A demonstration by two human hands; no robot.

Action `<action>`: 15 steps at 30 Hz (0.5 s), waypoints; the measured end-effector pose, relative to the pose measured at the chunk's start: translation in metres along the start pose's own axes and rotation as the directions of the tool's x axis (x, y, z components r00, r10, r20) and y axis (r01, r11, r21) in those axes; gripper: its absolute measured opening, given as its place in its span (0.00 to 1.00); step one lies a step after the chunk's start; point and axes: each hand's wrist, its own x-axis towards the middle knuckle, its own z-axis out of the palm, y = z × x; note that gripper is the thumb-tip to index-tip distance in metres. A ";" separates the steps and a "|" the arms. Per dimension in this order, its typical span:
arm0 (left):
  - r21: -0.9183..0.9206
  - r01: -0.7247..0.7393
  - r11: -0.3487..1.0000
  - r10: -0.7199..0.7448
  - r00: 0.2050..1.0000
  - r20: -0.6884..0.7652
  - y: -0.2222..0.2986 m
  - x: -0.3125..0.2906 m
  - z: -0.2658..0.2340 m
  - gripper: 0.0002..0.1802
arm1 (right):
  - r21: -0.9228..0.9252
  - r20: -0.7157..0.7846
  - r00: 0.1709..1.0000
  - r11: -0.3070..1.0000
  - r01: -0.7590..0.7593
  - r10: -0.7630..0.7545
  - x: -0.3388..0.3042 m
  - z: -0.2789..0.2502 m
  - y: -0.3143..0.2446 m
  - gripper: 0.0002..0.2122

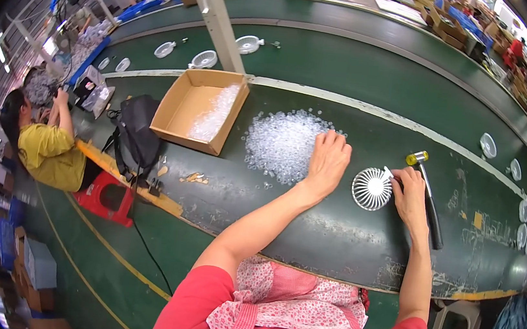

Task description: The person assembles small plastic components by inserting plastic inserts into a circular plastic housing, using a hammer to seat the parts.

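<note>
My left hand (330,162) is at the right edge of a heap of small clear plastic pieces (279,141). Its fingers are bent down and drawn together at the heap; whatever lies between the fingertips is hidden. My right hand (410,193) grips the short neck of a round white fan grille (371,188), which lies on the dark worktop (327,237) with its ribs facing up. Just right of that hand lies a hammer (429,203) with a yellow-ended head and a black handle.
Left of the heap stands an open cardboard box (169,105) holding clear pieces, beside a black bag (134,130). Beyond the worktop, a green conveyor belt (352,70) carries several white grilles (248,44). A co-worker in yellow (50,150) sits at the left.
</note>
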 end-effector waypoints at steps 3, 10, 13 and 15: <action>-0.210 0.002 0.978 -0.019 0.997 -0.076 0.004 -0.001 -0.009 0.05 | 0.089 -0.035 0.999 0.995 -0.034 0.038 -0.005 0.006 -0.003 0.04; -0.775 0.482 0.408 -0.298 0.873 0.386 0.027 0.008 -0.033 0.08 | 0.464 -0.154 0.970 0.880 -0.099 0.190 -0.014 0.001 -0.025 0.05; -0.799 0.591 -0.114 -0.248 0.762 0.599 0.021 0.005 -0.033 0.13 | 0.497 -0.206 0.964 0.867 -0.043 0.166 -0.012 0.006 -0.033 0.07; -0.778 0.612 -0.140 -0.271 0.732 0.625 0.021 0.006 -0.036 0.13 | 0.538 -0.209 0.963 0.843 -0.032 0.170 -0.012 0.008 -0.037 0.08</action>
